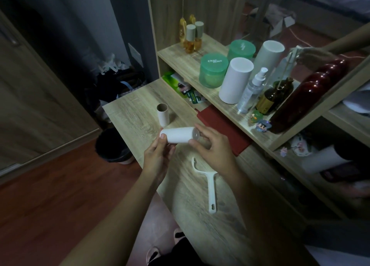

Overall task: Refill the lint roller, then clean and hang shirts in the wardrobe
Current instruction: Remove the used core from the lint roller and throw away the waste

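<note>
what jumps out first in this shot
The white roll held sideways between the left hand and right hand, mid-frame above the desk. Just behind it an empty cardboard core stands upright, and the bare roller handle lies on the desk nearer the person.

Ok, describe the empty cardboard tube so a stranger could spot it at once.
Find the light wooden desk below the cluttered shelf. Towards its far left corner, beyond the white roll held in mid-air, a short tube stands upright. It alone is bare brown cardboard, open-topped.
</note>
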### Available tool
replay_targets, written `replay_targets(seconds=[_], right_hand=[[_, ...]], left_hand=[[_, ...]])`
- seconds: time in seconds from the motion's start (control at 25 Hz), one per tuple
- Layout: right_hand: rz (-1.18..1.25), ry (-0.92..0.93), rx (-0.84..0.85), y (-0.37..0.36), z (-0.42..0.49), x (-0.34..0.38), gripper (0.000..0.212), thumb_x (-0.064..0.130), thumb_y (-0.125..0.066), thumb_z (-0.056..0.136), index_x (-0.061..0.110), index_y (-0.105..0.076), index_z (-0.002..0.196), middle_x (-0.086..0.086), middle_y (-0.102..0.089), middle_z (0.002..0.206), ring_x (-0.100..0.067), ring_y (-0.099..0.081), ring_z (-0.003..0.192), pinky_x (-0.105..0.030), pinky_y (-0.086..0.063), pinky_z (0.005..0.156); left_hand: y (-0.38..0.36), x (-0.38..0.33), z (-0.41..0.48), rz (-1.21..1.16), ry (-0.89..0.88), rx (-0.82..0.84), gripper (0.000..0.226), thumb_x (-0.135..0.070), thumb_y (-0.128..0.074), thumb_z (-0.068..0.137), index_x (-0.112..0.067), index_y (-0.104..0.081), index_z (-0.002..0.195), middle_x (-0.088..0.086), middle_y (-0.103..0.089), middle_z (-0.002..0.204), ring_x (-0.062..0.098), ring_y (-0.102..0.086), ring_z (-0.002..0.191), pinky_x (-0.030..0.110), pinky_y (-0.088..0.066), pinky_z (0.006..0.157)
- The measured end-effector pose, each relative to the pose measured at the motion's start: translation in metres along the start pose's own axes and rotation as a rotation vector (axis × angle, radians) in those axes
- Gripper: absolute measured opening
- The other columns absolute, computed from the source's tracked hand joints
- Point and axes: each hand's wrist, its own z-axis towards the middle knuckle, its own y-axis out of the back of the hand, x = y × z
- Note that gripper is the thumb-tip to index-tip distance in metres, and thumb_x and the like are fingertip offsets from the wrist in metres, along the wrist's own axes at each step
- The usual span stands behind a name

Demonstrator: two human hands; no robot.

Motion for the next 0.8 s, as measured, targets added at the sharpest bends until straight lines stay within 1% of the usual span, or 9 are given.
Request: replay_targets(seconds=[0.08,0.12,0.2,0.36,0.44,0.52,0.6,0.72,0.8], right_hand=[[-0.051,0.049,-0.03,0.001,0.0,0.002,0.05,0.024,-0.073,0.078,0.01,-0.059,0.124,-0.004,-0.064,0.116,0.007,-0.049,0.103,0.001,-0.036,0.085],[-0.067,0.076,-0.051,0.0,-0.001,0.003,0.049,0.024,-0.074,0.077,0.009,-0.06,0.122,-0.005,-0.065,0.115,0.008,-0.048,0.103,0.002,-0.034,0.085],[-0.087,0.129,-0.125,-0.003,-0.003,0.004,0.048,0.023,-0.076,0.075,0.007,-0.062,0.118,-0.007,-0.066,0.113,0.007,-0.048,0.102,0.001,-0.034,0.087],[-0.09,0.199,-0.266,-0.007,-0.005,0.007,0.046,0.021,-0.076,0.075,0.007,-0.063,0.116,-0.005,-0.063,0.112,0.003,-0.049,0.104,-0.004,-0.036,0.091],[-0.077,0.177,-0.287,-0.012,-0.005,0.001,0.049,0.02,-0.076,0.075,0.01,-0.061,0.12,-0.003,-0.055,0.113,0.0,-0.047,0.106,-0.004,-0.036,0.091],[-0.036,0.06,-0.191,-0.022,-0.004,-0.013,0.054,0.023,-0.077,0.075,0.015,-0.057,0.124,-0.001,-0.054,0.113,-0.003,-0.05,0.103,-0.01,-0.041,0.087],[-0.061,-0.076,0.013,-0.036,-0.007,-0.03,0.053,0.027,-0.076,0.074,0.018,-0.055,0.122,0.001,-0.058,0.114,-0.01,-0.057,0.101,-0.022,-0.047,0.084],[-0.339,-0.047,0.296,-0.061,-0.012,-0.053,0.041,0.023,-0.07,0.077,0.018,-0.059,0.116,-0.001,-0.06,0.115,-0.019,-0.057,0.106,-0.024,-0.039,0.084],[-0.543,0.012,0.384,-0.077,-0.009,-0.06,0.039,0.024,-0.065,0.077,0.022,-0.06,0.116,0.001,-0.061,0.117,-0.021,-0.054,0.109,-0.029,-0.036,0.089]], left_hand=[[0.001,0.0,-0.001,-0.003,-0.01,-0.005,0.038,-0.023,-0.048,0.096,-0.009,-0.052,0.131,0.005,-0.06,0.105,0.01,-0.058,0.089,0.02,-0.054,0.082],[0.0,0.0,-0.002,-0.012,-0.014,-0.007,0.037,-0.023,-0.048,0.096,-0.009,-0.052,0.131,0.004,-0.06,0.103,0.009,-0.058,0.087,0.021,-0.053,0.083],[-0.001,-0.001,-0.003,-0.035,-0.015,-0.011,0.034,-0.023,-0.048,0.097,-0.01,-0.054,0.128,0.003,-0.06,0.099,0.008,-0.058,0.083,0.021,-0.053,0.082],[0.0,-0.001,-0.004,-0.062,-0.02,-0.043,0.022,-0.023,-0.049,0.097,-0.017,-0.063,0.113,0.004,-0.063,0.1,0.008,-0.062,0.082,0.02,-0.054,0.081],[0.005,-0.005,-0.003,-0.094,-0.031,-0.084,0.026,-0.022,-0.05,0.097,-0.015,-0.059,0.12,0.003,-0.065,0.098,0.008,-0.063,0.08,0.02,-0.055,0.079],[0.015,-0.013,0.0,-0.139,-0.059,-0.151,0.034,-0.021,-0.051,0.096,-0.013,-0.054,0.129,0.002,-0.068,0.093,0.01,-0.064,0.078,0.02,-0.056,0.075],[0.024,-0.019,0.002,-0.168,-0.08,-0.206,0.037,-0.021,-0.052,0.096,-0.012,-0.052,0.131,0.001,-0.069,0.091,0.011,-0.065,0.078,0.019,-0.057,0.072],[0.028,-0.021,0.0,-0.157,-0.069,-0.225,0.034,-0.022,-0.053,0.095,-0.014,-0.055,0.128,-0.001,-0.069,0.089,0.009,-0.066,0.075,0.019,-0.056,0.07],[0.029,-0.019,-0.001,-0.139,-0.064,-0.215,0.032,-0.023,-0.054,0.095,-0.015,-0.057,0.126,0.0,-0.068,0.091,0.009,-0.065,0.075,0.019,-0.056,0.071]])
